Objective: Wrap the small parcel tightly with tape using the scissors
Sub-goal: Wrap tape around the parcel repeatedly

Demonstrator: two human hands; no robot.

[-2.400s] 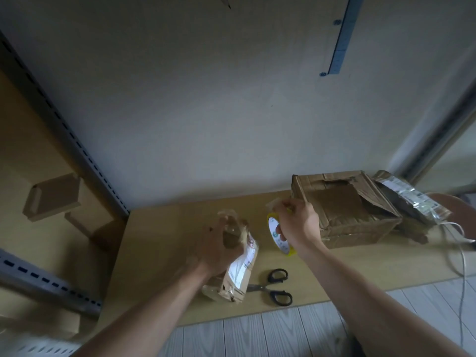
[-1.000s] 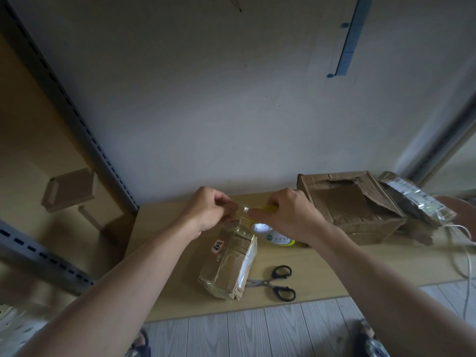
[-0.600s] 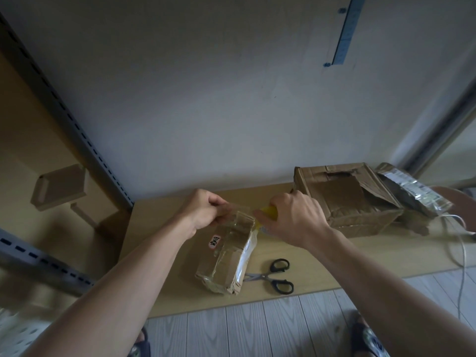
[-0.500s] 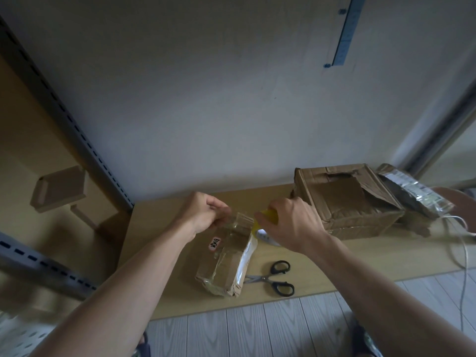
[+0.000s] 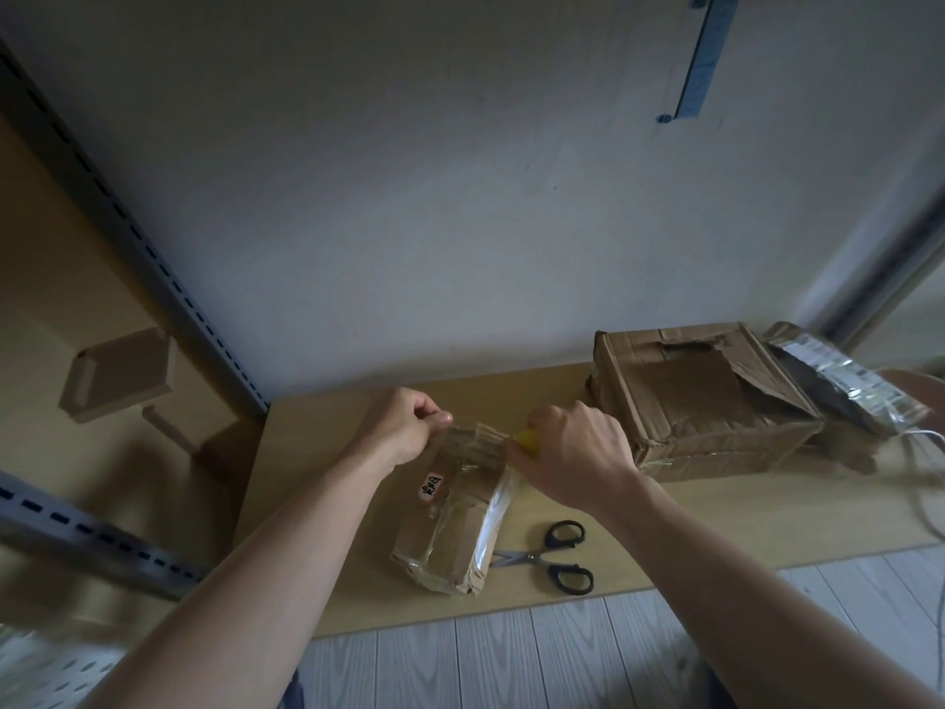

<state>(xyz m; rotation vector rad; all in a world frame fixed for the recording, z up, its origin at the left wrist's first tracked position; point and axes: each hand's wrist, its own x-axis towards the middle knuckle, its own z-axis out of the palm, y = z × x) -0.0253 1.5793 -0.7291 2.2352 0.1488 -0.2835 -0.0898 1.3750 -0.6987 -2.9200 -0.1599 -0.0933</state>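
The small brown parcel (image 5: 460, 509), shiny with clear tape and bearing a small label, lies on the wooden table (image 5: 317, 452). My left hand (image 5: 404, 427) pinches the free end of the clear tape at the parcel's far left corner. My right hand (image 5: 572, 452) grips the yellow-cored tape roll (image 5: 526, 442) at the parcel's far right corner, and the roll is mostly hidden under the hand. A strip of tape stretches between the two hands over the parcel's far end. Black-handled scissors (image 5: 557, 557) lie on the table just right of the parcel, untouched.
A larger torn cardboard box (image 5: 705, 396) stands to the right, with a silvery plastic mailer (image 5: 844, 381) beside it and a white cable (image 5: 925, 483) at the far right. A wall runs behind the table. A metal shelf rail (image 5: 128, 222) slants at the left.
My right hand has brought the roll down toward the parcel's far right corner. The left hand has stayed at the far left corner holding the tape end.
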